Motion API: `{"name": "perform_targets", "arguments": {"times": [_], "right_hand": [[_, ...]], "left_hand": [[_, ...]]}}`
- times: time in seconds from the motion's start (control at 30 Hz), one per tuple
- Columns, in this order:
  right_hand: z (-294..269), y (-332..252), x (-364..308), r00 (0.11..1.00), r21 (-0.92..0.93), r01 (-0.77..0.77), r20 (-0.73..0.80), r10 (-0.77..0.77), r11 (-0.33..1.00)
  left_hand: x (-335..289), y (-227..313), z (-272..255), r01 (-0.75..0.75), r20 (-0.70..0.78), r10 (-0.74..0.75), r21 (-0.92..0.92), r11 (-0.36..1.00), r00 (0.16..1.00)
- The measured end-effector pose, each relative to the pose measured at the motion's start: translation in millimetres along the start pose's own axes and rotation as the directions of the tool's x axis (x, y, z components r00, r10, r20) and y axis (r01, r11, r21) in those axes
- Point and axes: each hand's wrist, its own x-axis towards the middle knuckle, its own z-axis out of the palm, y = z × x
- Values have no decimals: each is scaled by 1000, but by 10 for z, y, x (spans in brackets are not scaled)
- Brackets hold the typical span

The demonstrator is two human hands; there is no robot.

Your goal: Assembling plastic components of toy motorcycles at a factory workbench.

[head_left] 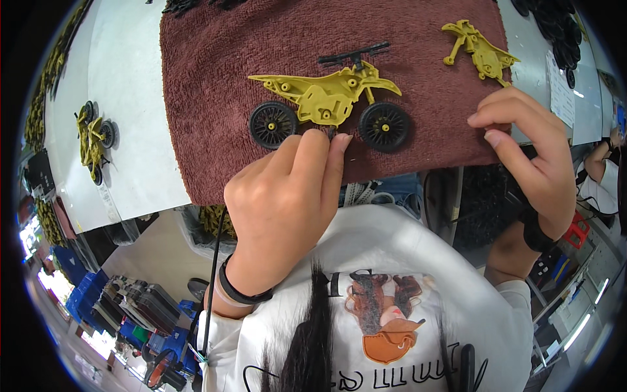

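Note:
On a brown towel lies a yellow toy motorbike half, its inner side up, with pegs showing. Two black spoked wheels and a black handlebar are set in it. My left hand is closed in a pinch at the bike's lower edge, between the wheels. A small dark piece shows at its fingertips; its shape is mostly hidden. My right hand is raised near the towel's right edge, thumb and fingers apart. Just beyond it lies a second yellow body half without wheels.
The brown towel covers part of a white table. At left stands an assembled yellow toy motorbike. Black wheels are heaped at the far right. Piles of yellow parts line the left edge. Another person's arm shows at right.

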Motion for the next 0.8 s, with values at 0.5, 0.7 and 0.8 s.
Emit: {"name": "perform_targets", "arguments": {"times": [0.5,0.7,0.8], "right_hand": [[-367,147,201,999,-174,27,-24,-32,984],[-123,195,498,992,-473,-81,-122,26,877],[-386,131,345,971,-298,213,-37,-234,931]], "left_hand": [[180,125,-98,209,207,-190,-73,975,960],[45,92,-227,322,366,-244,-169,931,898],[123,12,-461,338,438,-182,-311,889,880]]}}
